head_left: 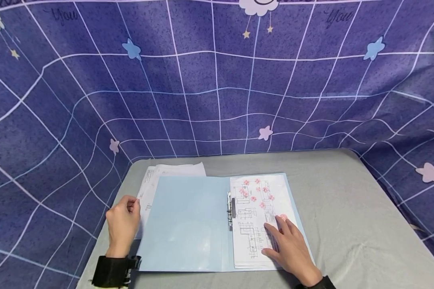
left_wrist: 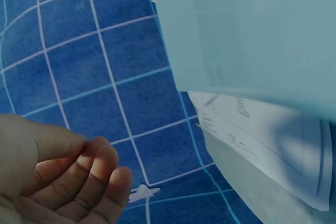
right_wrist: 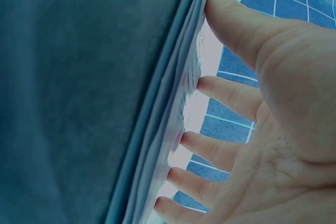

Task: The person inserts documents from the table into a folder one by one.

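A light blue folder (head_left: 188, 224) lies spread flat on the grey cloth. Its right side bears a stack of printed sheets (head_left: 253, 216) with line drawings and red flower-like marks, under a metal lever clip (head_left: 232, 208) at the spine. My right hand (head_left: 291, 249) rests spread fingertips on the top sheet; the right wrist view shows the sheets' layered edges beside the fingers (right_wrist: 223, 95). Left of the folder, my left hand (head_left: 123, 222) is raised, its thumb against the curled index finger. In the left wrist view nothing shows between those fingers (left_wrist: 105, 158).
Loose white papers (head_left: 181, 170) stick out from under the folder's left cover, at its top and left. Grey cloth (head_left: 354, 224) covers the surface, extending to the right. A blue-purple curtain (head_left: 217, 80) with a grid and stars hangs behind and at both sides.
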Motion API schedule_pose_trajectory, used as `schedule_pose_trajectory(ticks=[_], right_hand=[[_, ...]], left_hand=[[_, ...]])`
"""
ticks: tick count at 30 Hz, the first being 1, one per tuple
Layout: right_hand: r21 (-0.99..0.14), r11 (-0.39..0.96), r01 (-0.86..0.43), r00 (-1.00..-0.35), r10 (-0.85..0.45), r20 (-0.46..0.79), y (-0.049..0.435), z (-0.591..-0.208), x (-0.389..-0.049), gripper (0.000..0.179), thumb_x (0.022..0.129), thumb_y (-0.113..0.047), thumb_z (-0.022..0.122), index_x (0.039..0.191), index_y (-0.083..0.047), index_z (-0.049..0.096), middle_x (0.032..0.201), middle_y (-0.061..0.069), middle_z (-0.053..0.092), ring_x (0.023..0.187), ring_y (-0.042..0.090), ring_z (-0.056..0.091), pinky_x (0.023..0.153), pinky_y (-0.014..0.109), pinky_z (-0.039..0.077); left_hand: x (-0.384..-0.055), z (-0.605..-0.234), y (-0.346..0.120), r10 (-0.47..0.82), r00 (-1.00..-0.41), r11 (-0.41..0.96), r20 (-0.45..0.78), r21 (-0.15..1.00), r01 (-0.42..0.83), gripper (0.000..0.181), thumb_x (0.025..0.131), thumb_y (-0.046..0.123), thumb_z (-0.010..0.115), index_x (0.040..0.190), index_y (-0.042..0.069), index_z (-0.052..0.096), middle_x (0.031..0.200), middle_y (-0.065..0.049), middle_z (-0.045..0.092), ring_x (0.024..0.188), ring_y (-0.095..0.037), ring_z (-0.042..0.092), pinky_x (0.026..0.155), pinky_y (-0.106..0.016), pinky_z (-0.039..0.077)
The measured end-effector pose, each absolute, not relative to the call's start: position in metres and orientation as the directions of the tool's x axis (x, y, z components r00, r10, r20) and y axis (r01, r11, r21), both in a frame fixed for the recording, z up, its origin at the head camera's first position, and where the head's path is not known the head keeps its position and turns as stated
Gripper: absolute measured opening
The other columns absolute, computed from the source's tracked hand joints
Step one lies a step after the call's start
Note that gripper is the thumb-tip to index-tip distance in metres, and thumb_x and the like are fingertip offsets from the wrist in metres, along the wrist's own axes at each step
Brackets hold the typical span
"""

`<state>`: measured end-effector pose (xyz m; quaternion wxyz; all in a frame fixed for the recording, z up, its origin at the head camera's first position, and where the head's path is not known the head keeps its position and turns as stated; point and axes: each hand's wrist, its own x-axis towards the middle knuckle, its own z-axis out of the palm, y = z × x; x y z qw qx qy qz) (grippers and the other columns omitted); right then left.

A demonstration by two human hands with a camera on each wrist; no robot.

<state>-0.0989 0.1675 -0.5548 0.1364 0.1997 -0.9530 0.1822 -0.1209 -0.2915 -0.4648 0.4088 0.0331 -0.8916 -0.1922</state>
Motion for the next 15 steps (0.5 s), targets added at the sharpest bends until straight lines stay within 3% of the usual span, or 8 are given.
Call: schedule_pose_trajectory(ticks=[15], right_hand=[[-0.267, 0.856, -0.443, -0.87, -0.338, 0.359, 0.167, -0.555, -0.098, 0.071, 0.06, -0.053, 0.079, 0.118, -0.016, 0.063, 0.132, 0.021, 0.046, 0.122, 0.045, 0.035, 0.093, 0.061, 0.033]], left_hand=[[-0.134, -0.487, -0.321, -0.246, -0.711, 0.923, 0.659, 0.383, 0.035, 0.005, 0.077, -0.001, 0.065, 0.075, 0.0, 0.061, 0.06, -0.008, 0.058, 0.052, -0.023, 0.054, 0.049, -0.045, 0.045]])
